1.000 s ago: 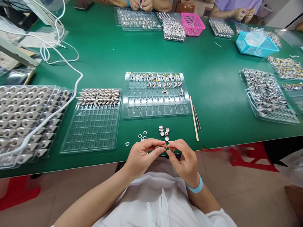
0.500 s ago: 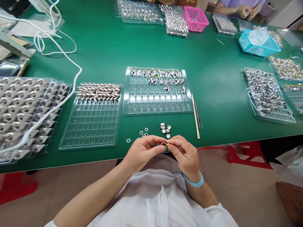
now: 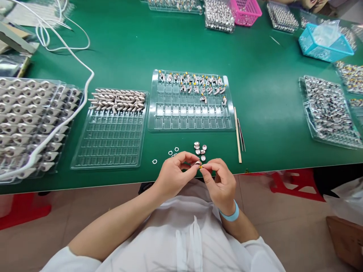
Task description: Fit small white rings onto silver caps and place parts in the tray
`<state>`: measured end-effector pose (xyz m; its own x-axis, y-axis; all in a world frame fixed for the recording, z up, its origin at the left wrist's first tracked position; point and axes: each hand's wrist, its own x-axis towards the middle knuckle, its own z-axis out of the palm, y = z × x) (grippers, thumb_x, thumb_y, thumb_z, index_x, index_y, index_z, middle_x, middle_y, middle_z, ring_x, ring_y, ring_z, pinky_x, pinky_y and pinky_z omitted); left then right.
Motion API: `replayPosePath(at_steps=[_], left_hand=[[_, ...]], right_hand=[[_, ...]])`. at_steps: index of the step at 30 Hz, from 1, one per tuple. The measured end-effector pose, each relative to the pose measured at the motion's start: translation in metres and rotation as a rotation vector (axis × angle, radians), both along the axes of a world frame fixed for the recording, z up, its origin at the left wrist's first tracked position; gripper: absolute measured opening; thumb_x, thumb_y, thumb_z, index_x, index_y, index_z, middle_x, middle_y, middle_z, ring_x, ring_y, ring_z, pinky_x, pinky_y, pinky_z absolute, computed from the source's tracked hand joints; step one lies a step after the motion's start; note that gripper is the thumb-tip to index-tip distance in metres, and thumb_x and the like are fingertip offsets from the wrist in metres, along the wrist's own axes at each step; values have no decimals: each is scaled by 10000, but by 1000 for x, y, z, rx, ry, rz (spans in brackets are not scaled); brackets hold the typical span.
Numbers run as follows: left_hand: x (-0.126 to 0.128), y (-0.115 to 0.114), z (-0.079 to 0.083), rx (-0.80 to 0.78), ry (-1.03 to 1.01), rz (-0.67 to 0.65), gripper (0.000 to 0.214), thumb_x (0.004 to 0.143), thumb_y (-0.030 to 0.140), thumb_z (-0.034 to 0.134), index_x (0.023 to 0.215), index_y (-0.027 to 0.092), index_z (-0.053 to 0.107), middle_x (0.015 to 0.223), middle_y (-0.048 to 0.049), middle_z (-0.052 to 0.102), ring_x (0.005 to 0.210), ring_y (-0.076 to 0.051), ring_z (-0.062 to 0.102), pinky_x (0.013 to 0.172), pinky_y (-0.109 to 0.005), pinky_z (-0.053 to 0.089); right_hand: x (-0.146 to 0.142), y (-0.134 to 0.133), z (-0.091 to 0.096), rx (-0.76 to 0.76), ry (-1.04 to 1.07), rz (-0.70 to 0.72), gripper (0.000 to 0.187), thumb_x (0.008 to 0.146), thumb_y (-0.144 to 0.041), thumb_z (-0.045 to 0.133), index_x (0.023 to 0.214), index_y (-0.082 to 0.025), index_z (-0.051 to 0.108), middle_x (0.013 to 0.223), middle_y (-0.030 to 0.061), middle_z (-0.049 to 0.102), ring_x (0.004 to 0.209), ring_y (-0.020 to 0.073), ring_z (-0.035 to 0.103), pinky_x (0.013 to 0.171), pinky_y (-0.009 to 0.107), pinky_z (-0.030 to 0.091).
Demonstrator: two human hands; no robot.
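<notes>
My left hand pinches a small grey shell-like part between thumb and fingertips. Against it, my right hand grips a tiny yellow piece with thumb and forefinger; the fingertips cover much of both. Just beyond my fingers lie several small round silver caps. Several thin white rings are scattered to their left. Behind them is a clear compartment tray, its far rows holding grey parts with yellow tips.
Left of centre, another clear tray carries grey shells in its far rows. A white cable crosses stacked trays. A wooden stick and tweezers lie at right. Beyond are blue and pink baskets and a co-worker's hands.
The grey part has been turned in my left fingers, so its ring-like opening no longer faces up. My fingertips stay together. The whole view has shifted slightly.
</notes>
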<state>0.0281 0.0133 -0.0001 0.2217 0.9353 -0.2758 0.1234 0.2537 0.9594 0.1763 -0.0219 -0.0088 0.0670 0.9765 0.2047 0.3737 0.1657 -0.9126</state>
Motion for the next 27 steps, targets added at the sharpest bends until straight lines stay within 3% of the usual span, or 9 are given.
replayPosePath(at_steps=[8, 16, 27], left_hand=[[5, -2, -7, -13, -44, 67, 154, 757, 265, 677, 869, 161, 701, 858, -57, 712, 782, -170, 667, 716, -256, 548], [2, -2, -5, -90, -102, 5, 226, 764, 302, 677, 936, 161, 714, 905, -74, 724, 835, -201, 680, 760, -301, 558], [1, 0, -2, -105, -84, -33, 223, 760, 278, 679, 938, 148, 716, 916, -73, 732, 836, -198, 680, 757, -291, 557]], right_hand=[[3, 0, 0, -19, 13, 19, 89, 846, -150, 557, 891, -203, 613, 852, 31, 588, 769, 145, 570, 615, 267, 472], [9, 4, 4, -63, 12, 70, 70, 861, -185, 532, 865, -196, 602, 832, 32, 588, 756, 149, 569, 635, 282, 476], [17, 6, 3, 31, -147, 134, 101, 855, -145, 530, 913, -202, 591, 834, 33, 593, 777, 153, 560, 663, 296, 483]])
